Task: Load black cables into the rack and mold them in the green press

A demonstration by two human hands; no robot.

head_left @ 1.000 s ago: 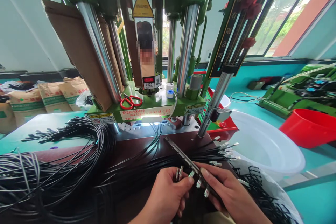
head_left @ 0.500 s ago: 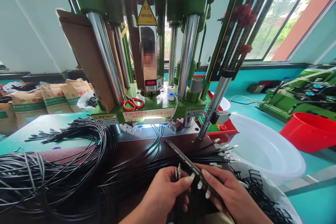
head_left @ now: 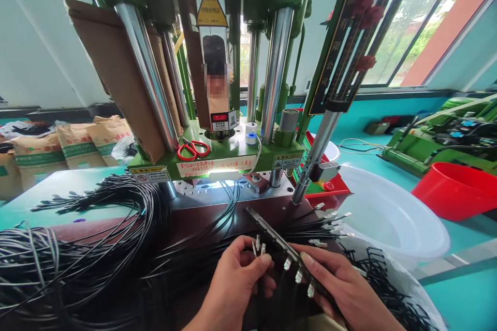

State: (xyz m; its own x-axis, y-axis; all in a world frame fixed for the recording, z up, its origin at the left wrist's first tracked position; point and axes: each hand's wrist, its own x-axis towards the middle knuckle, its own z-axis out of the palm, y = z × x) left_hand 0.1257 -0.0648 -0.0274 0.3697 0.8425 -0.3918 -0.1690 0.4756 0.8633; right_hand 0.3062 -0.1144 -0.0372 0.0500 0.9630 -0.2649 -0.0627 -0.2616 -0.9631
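Note:
In the head view, my left hand point(head_left: 238, 276) is closed around a few cable ends whose small silvery plugs point(head_left: 263, 249) stick up between thumb and fingers. A dark, narrow metal bar point(head_left: 267, 228) slants from the middle of the bench down to my right hand point(head_left: 336, 274), which grips its near end with the thumb on top. Three cable plugs point(head_left: 298, 276) sit along the bar's left edge, near my right thumb. My left fingertips are apart from the bar, just left of it. Cables under both hands are dark and hard to separate.
Behind the hands stands a green press point(head_left: 233, 158) with steel columns and red-handled scissors point(head_left: 193, 150) on its ledge. Black cables point(head_left: 128, 227) heap on the left. More plug-ended cables point(head_left: 330, 225) lie behind my right hand. A white tub point(head_left: 392, 217) stands right.
My left fingers have let go of the plug on the bar and moved slightly left, away from it. The plugs in my left hand show more clearly. My right hand keeps its grip.

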